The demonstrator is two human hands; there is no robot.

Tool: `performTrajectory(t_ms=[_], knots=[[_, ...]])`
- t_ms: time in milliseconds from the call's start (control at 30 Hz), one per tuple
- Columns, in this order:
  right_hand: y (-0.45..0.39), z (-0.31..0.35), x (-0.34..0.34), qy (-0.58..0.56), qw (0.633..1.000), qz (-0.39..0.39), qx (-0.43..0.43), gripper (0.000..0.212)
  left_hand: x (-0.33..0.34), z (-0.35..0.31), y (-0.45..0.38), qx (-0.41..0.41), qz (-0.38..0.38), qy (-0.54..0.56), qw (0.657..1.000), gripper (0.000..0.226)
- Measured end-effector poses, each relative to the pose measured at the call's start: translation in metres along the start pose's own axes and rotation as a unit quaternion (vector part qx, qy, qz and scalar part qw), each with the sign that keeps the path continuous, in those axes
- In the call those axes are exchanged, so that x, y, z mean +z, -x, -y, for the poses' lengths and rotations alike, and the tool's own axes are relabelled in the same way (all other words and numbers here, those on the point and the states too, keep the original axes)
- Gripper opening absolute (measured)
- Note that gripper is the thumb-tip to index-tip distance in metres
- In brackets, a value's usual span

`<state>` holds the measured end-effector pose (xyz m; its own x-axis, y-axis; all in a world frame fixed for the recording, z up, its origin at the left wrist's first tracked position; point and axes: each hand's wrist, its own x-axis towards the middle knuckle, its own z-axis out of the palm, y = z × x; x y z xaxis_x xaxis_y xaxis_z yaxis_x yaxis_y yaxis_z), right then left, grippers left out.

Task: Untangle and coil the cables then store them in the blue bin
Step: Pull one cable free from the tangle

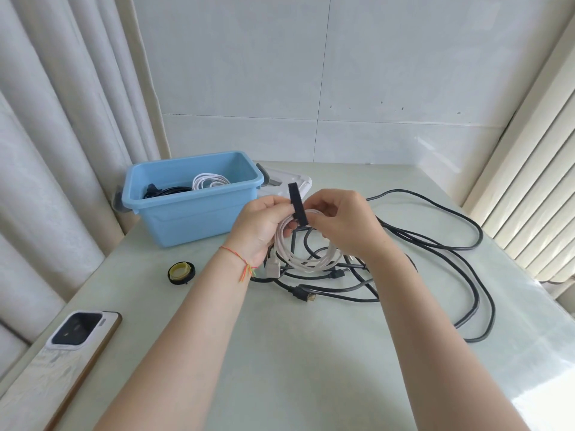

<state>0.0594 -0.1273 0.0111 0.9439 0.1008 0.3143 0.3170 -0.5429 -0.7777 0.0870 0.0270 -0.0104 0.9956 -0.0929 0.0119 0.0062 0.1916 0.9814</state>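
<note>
My left hand [259, 227] grips the top of a coiled white cable [306, 261], whose loops hang down above the table. A black strap [298, 205] stands upright across the coil's top, pinched between both hands. My right hand [343, 223] holds the strap and coil from the right. Behind and to the left stands the blue bin [193, 209], holding a coiled white cable [209, 181] and a coiled black cable [165, 191]. A long black cable [441, 247] sprawls in loose loops over the table's right half, with a plug [305, 295] below my hands.
A phone [67, 346] lies camera side up at the near left table edge. A small black and yellow roll [181, 272] sits in front of the bin. The bin's clear lid [287, 181] lies behind it. Curtains hang left and right, a tiled wall behind.
</note>
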Motion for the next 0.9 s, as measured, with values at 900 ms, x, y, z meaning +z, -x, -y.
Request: performTrajectory(t_ms=[900], knots=[[-0.003,-0.001,0.001,0.007,0.999,-0.03,0.026,0.01,-0.011,-0.009,0.009,0.084,0.054,-0.077,0.992,0.004]])
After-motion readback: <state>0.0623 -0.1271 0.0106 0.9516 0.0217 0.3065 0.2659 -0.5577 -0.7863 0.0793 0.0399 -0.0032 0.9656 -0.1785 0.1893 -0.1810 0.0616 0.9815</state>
